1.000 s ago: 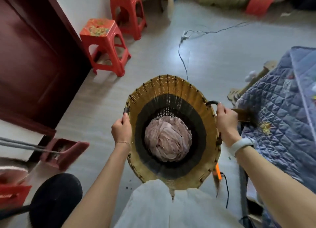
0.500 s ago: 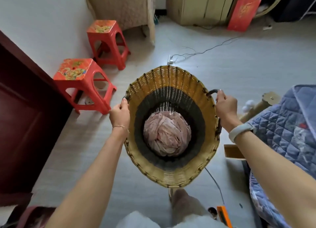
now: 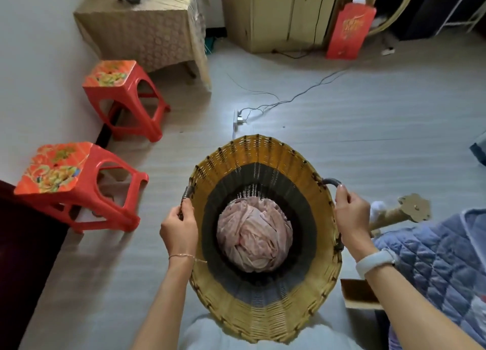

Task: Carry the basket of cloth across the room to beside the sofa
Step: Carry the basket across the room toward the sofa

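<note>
A tall woven basket point(image 3: 265, 155), yellow with a dark band inside, hangs in front of me above the floor. A bundle of pale pink cloth point(image 3: 253, 240) lies at its bottom. My left hand point(image 3: 180, 225) is closed on the dark handle at the basket's left rim. My right hand point(image 3: 351, 215), with a white wristband, grips the handle at the right rim. A blue quilted cover point(image 3: 434, 268), over what may be the sofa, reaches into view at the lower right.
Two red plastic stools point(image 3: 79, 181) point(image 3: 123, 97) stand along the left wall. A covered table point(image 3: 147, 31) and a wooden cabinet point(image 3: 278, 16) stand at the back. A power strip point(image 3: 238, 118) with cables lies on the floor ahead. A red bag point(image 3: 349, 31) leans at the back right.
The view has lifted and moved forward: the stools slid down and left, the dark door left the view, the back furniture appeared. Both hands have kept hold of the basket handles.
</note>
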{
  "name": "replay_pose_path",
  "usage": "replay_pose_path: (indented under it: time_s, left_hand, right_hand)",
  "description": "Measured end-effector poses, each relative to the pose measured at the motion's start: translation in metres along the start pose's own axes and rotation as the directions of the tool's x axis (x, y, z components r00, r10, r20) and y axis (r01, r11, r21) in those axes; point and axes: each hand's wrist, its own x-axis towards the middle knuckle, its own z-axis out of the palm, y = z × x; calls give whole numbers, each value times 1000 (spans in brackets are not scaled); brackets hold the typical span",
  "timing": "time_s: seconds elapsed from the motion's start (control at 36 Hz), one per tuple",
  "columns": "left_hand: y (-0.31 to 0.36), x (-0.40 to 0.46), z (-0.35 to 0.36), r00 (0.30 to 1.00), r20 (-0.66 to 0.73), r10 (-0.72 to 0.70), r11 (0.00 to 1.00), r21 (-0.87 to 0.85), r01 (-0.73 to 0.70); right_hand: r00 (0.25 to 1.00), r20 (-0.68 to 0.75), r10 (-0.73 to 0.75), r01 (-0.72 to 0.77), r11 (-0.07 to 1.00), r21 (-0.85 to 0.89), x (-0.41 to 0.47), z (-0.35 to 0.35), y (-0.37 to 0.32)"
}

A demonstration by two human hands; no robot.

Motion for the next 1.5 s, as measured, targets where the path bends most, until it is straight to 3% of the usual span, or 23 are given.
replay_pose_path:
  time_s: [0.31, 0.58, 0.97, 1.31, 1.5]
  left_hand:
    - [94, 149, 147, 991, 127, -45, 998, 48, 39]
    - [216, 258, 300, 956, 280, 90, 992, 60, -111]
    - [373, 329, 565, 907, 388, 163, 976, 74, -207]
    - [505, 370, 766, 860, 480, 173, 976, 32, -215]
    - [569, 381, 903, 806, 562, 187, 970, 21, -240]
  right_hand:
    - [998, -51, 40, -43, 998, -50, 187, 51, -54]
    - [963, -241, 123, -108, 991, 77, 343, 47, -80]
    - [885, -362, 293, -220, 948, 228, 607, 4, -70]
    - [851, -448, 274, -198, 958, 209, 821, -65, -85]
    - [785, -549, 287, -207, 957, 205, 948, -101, -79]
